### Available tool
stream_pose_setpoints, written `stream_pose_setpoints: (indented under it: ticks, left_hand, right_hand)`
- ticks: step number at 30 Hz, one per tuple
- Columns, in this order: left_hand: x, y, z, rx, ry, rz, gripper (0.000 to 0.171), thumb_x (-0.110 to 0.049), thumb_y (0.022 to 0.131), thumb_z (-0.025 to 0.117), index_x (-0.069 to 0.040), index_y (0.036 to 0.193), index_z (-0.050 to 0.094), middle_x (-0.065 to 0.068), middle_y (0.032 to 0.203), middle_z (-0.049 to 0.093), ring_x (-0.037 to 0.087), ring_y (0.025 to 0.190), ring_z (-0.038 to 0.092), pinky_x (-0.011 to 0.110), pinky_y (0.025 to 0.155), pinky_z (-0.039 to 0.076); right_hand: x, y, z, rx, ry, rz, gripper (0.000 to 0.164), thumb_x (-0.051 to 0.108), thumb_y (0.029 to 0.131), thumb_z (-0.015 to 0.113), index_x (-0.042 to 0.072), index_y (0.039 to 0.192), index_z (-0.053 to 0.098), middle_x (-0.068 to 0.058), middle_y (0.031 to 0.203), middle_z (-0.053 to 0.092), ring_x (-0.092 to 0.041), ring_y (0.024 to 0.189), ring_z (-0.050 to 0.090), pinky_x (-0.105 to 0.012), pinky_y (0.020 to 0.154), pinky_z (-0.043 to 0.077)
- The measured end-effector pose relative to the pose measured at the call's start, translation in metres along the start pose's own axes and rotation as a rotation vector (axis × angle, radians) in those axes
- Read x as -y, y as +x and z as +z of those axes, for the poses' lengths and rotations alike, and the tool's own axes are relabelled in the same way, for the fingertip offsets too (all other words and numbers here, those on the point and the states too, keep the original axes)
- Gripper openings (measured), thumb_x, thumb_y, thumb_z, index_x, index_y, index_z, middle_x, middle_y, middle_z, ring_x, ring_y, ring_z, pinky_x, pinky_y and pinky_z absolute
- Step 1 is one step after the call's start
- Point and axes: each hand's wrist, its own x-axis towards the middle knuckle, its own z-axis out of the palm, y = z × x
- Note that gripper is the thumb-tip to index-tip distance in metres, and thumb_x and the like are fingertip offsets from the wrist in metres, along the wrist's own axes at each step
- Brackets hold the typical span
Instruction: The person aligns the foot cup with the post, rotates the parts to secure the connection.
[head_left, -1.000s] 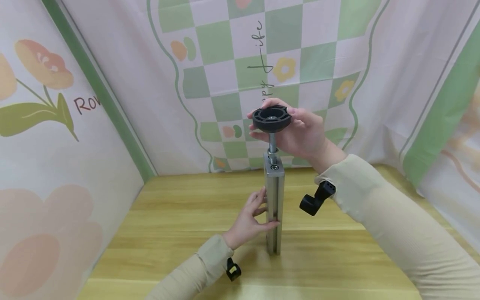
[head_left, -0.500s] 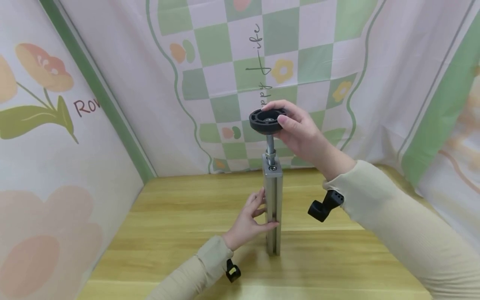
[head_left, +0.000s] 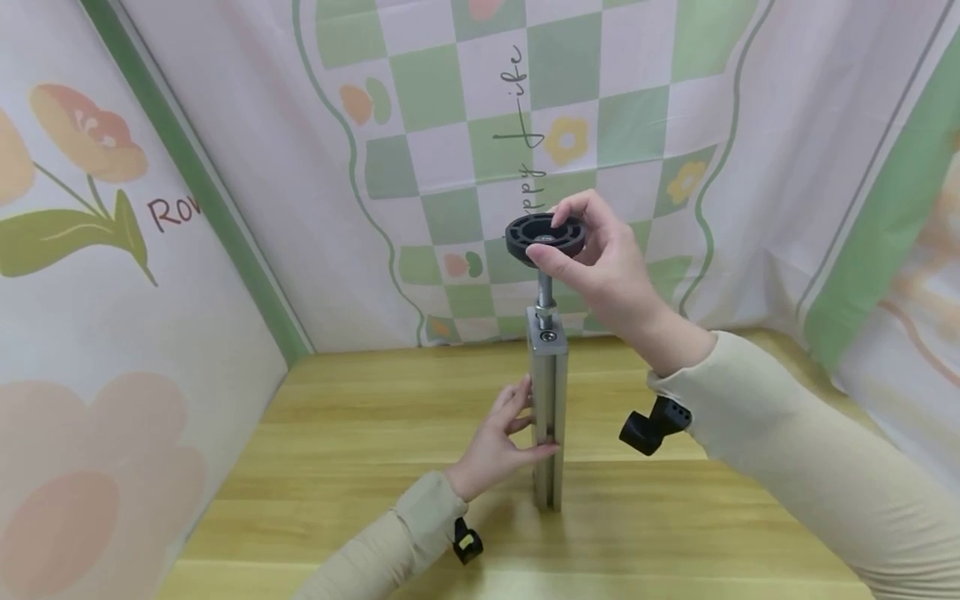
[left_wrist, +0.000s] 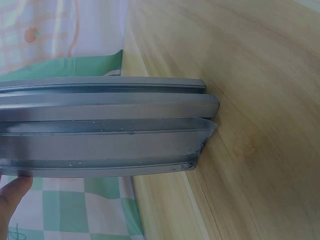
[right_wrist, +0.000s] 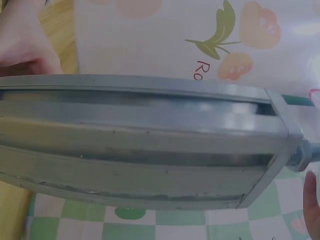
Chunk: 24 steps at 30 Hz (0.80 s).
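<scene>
A grey slotted aluminium profile stands upright on the wooden table, its lower end at the tabletop in the left wrist view. An end plate with a screw caps its top. From that plate rises a threaded bolt with a hex nut, carrying a round black leveling foot with its hollow side up. My left hand grips the profile at mid-height, thumb across the near face. My right hand pinches the leveling foot's rim between thumb and fingers; some fingers are hidden behind the foot.
The wooden table runs back to a green-and-white checked curtain. A printed flower curtain closes the left side, another cloth the right. Black camera mounts sit on both wrists.
My right hand has turned around the leveling foot's rim, its thumb swinging from the right side to the near side. My left hand and the profile stay in place.
</scene>
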Motion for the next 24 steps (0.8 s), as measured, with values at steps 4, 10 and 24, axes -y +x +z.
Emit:
stream_pose_setpoints:
  ticks: [4,10,24]
  left_hand:
    - [0.000,0.000,0.000,-0.005,-0.007,-0.003,0.115,0.007,0.076,0.073,-0.047,0.147,0.000,0.022,0.132,0.036,0.030,0.116,0.048,0.032,0.096,0.051]
    - [-0.002,0.000,0.000,-0.008,-0.022,-0.012,0.115,0.008,0.076,0.073,-0.049,0.146,0.001,0.022,0.129,0.037,0.027,0.115,0.048,0.032,0.096,0.051]
    - [0.000,-0.001,0.001,-0.015,-0.017,0.001,0.116,0.008,0.075,0.073,-0.051,0.145,0.002,0.023,0.128,0.038,0.028,0.115,0.048,0.032,0.096,0.051]
  right_hand:
    - [0.003,-0.001,0.008,-0.103,-0.217,-0.030,0.028,0.005,0.080,0.071,0.009,0.088,0.044,0.000,0.095,0.046,-0.010,0.079,0.054,-0.015,0.060,0.047]
    - [0.004,-0.002,0.017,-0.193,-0.431,-0.094,0.040,0.014,0.076,0.077,0.001,0.086,0.040,0.002,0.090,0.035,-0.014,0.083,0.045,-0.015,0.062,0.045]
    - [-0.013,0.020,-0.002,0.198,0.430,0.013,0.029,0.027,0.091,0.052,0.010,0.114,0.050,-0.005,0.109,0.052,-0.015,0.096,0.053,-0.024,0.086,0.047]
